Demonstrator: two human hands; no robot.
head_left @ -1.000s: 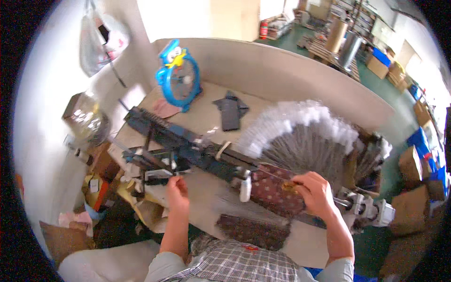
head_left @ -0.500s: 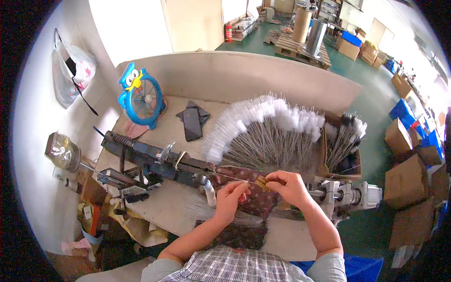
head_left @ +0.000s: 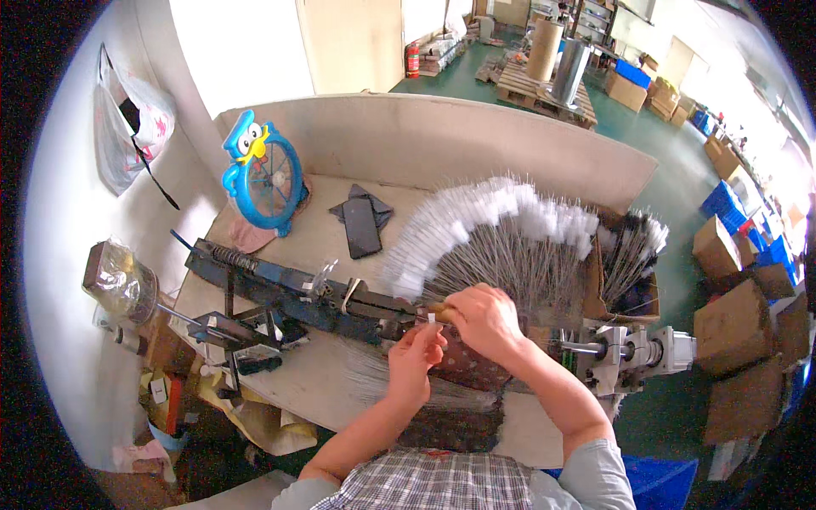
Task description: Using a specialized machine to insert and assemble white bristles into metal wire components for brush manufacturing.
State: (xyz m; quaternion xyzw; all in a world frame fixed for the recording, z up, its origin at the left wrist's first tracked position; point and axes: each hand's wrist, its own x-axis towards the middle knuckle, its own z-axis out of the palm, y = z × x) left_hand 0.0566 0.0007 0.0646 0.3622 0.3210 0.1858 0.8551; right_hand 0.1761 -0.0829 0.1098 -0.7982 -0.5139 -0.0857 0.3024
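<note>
In front of the long dark metal fixture (head_left: 289, 293) my two hands are close together. My left hand (head_left: 414, 361) is closed, fingertips pinching a small white piece (head_left: 431, 319) that sticks up from them. Just above it, my right hand (head_left: 489, 321) is bent over a small tan block (head_left: 438, 308), gripping its right end beside the fixture's tip. A dark patterned cloth (head_left: 467, 365) lies under both hands. Beyond them fans a big heap of wire-stemmed brushes with white bristle ends (head_left: 484, 217). Whatever sits inside my fingers is partly hidden.
Right of the hands stands a shaft with a grey motor unit (head_left: 667, 350). A box of dark-tipped brushes (head_left: 629, 272) is behind it. A phone (head_left: 362, 228) and a blue duck-shaped fan (head_left: 268, 178) rest at the back left. Thin wires (head_left: 374, 374) lie by my left forearm.
Both hands have moved, the right one well to the left and up with the tan block, toward the fixture's tip. The white bottle by my left hand no longer shows.
</note>
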